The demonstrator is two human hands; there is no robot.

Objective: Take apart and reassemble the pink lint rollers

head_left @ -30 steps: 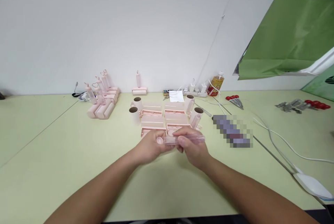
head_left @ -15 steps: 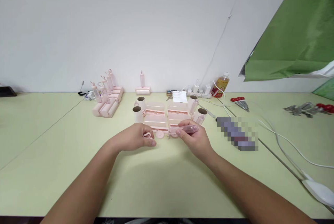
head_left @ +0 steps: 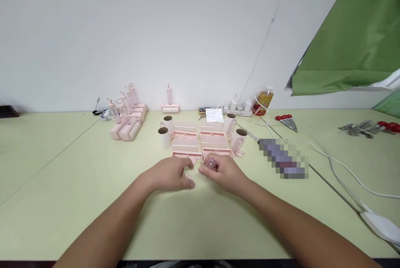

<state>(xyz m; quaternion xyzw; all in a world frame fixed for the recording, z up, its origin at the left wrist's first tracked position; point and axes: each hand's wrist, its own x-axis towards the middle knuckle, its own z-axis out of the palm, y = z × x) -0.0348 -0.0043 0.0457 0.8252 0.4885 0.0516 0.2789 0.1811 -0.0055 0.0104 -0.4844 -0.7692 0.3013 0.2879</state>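
My right hand [head_left: 226,172] is closed around a clear pink handle tube [head_left: 211,163], its round end turned up toward me. To its left, my left hand [head_left: 171,173] is curled, thumb and forefinger apart, with a small pink loop cap [head_left: 188,176] held within, mostly hidden by the fingers. Just beyond the hands are several pink lint roller cases [head_left: 186,144] with open lids. A pink round disc [head_left: 191,160] lies by my left fingertips. Another clear handle [head_left: 238,145] leans at the right of the cases, near a paper roll [head_left: 241,134].
Assembled pink lint rollers [head_left: 128,128] stand at left, another [head_left: 170,107] by the wall. White rolls [head_left: 164,136] flank the cases. Farther right are a power strip [head_left: 239,112], a drink bottle [head_left: 265,100], a blurred purple item [head_left: 281,159], cables and red-handled tools [head_left: 286,123].
My right hand has turned the handle tube from lying sideways to end-up and brought it lower. My left hand has moved right, toward it, its thumb and forefinger spreading.
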